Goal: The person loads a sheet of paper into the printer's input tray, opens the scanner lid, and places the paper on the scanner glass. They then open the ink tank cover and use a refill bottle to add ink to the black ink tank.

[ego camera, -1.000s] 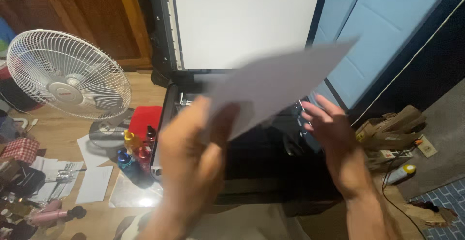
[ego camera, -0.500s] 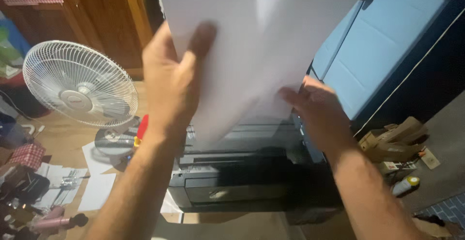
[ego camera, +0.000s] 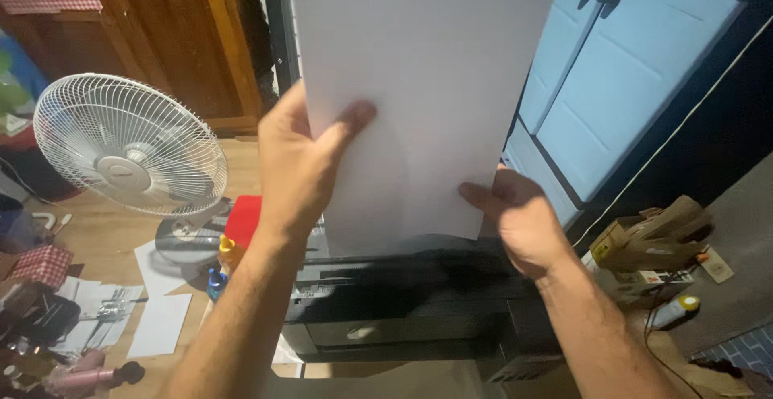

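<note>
A: Are any packages, labels, signs or screens visible?

B: One package: a crumpled brown cardboard box (ego camera: pixel 651 242) on the floor at right, flaps open, bearing a small white label with a red patch. Beside it lies a white bottle (ego camera: pixel 672 310) with a yellow cap. No screens or signs show.

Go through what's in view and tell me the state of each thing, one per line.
Sheet of white paper: upright, held over the printer.
Left hand: gripping the sheet's left edge, thumb in front.
Right hand: touching the sheet's lower right corner.
Black printer: below the sheet, front closed.
White fan: standing; whether it spins is unclear.
</note>
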